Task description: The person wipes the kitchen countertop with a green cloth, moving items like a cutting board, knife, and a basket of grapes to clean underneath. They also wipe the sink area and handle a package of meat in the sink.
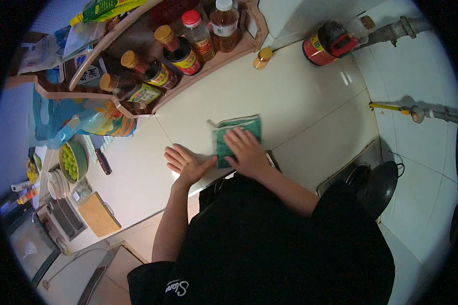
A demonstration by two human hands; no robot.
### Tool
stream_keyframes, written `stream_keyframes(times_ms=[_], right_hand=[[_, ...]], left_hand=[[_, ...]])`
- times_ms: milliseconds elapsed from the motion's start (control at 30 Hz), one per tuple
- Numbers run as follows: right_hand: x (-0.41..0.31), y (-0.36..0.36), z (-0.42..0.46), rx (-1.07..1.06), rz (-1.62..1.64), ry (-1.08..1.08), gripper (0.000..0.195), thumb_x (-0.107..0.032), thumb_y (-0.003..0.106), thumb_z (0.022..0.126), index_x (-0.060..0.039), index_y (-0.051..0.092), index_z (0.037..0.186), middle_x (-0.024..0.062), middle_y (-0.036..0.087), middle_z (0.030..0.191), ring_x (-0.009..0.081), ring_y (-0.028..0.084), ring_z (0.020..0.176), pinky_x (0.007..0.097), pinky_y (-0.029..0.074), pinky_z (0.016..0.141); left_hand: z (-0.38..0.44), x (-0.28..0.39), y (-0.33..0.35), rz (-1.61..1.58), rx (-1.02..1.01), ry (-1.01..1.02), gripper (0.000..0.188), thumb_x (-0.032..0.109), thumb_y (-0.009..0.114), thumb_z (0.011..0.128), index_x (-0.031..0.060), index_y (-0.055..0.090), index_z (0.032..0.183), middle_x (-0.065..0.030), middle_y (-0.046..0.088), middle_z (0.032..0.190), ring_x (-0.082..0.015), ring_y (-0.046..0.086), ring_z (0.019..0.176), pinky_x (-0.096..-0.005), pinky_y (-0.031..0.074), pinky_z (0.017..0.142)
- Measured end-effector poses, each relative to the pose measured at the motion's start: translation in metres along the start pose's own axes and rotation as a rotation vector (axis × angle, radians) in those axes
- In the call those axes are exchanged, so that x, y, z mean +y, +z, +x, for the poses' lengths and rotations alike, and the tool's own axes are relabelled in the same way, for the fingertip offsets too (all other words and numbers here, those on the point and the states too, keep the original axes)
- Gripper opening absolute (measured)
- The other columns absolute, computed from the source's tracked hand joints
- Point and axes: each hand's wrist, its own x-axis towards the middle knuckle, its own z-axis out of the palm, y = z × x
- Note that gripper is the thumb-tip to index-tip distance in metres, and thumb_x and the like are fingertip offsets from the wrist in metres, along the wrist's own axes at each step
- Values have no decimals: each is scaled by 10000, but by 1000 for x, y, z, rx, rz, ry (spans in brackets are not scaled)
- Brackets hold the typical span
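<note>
My right hand (248, 152) lies flat on a folded green cloth (253, 127), its fingers stretched over the top and its thumb apart. The cloth, with a pale edge, rests on the cream tiled countertop (213, 95) close to the front edge. To the left of the cloth is my left hand (186, 163), palm down with the fingers spread and nothing held. Its thumb tip reaches the cloth's left edge; whether it touches cannot be told. Part of the cloth is hidden under my right hand.
A brown rack (210, 72) with several sauce bottles stands at the back left. A small yellow-capped jar (262, 58) and a large red-labelled jug (324, 47) are behind. Left are a knife (102, 158), a grape bowl (83, 160) and a cutting board (99, 215); right, a black wok (381, 188).
</note>
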Motion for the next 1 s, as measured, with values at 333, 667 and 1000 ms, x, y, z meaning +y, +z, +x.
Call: stream_keyframes(times_ms=[333,667,1000], right_hand=[[48,-18,131,439,-201,251,673,-414,592,929,-8,473,1452,160,417,1539,358,345,1442,522,224,1203],[39,-16,150,385,-182,161,706,-459,547,969,28,429,1466,191,391,1555,373,303,1463,503,223,1202],[26,-6,156,301,-277,124,741,-518,498,978,11,409,1488,175,344,1586,359,254,1492,500,151,1223]], left_hand=[[-4,8,-3,-19,15,-17,1617,875,692,617,-102,-281,1462,-404,-328,1501,-527,-340,1402,-655,-142,1125],[-4,9,-8,-11,-4,17,1579,891,645,649,-90,-282,1468,-406,-309,1511,-519,-336,1408,-642,-151,1128],[-7,8,-12,-55,-26,31,1573,874,649,662,-95,-303,1455,-408,-347,1487,-540,-371,1377,-662,-160,1113]])
